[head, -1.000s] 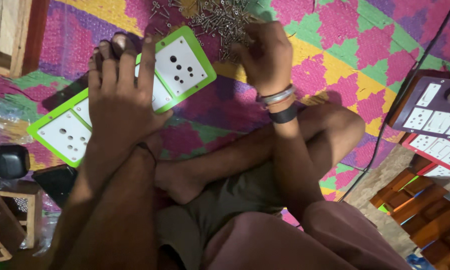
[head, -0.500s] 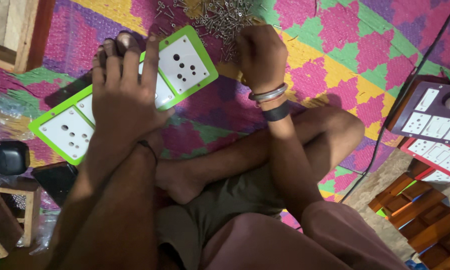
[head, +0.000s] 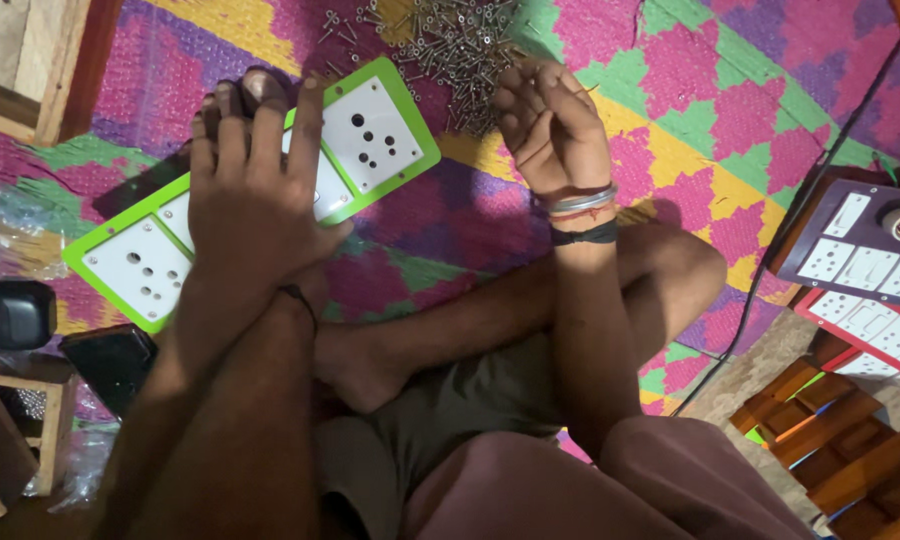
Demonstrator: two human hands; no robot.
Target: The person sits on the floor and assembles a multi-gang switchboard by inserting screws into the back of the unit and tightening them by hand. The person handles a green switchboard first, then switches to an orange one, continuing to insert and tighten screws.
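I sit cross-legged on a bright woven mat (head: 730,110). My left hand (head: 255,200) lies flat, fingers spread, on a long white switch plate with a green frame (head: 380,135) and holds it down. The plate has several round holes. Toes show just past my fingertips. My right hand (head: 555,125), with bangles and a black band at the wrist, sits at the near edge of a pile of small metal screws (head: 450,45). Its palm is turned sideways and its fingers are curled in on a screw.
A purple switch board (head: 860,250) and a red-framed one (head: 870,335) lie at the right, with a black cable (head: 800,240) running past them. Wooden blocks (head: 830,450) are at the lower right. A black box (head: 18,312) and wooden frames (head: 30,60) stand at the left.
My right hand has lifted off the screw pile, turned from palm-down to sideways and curled its fingers. My left hand stays pressed on the plate.
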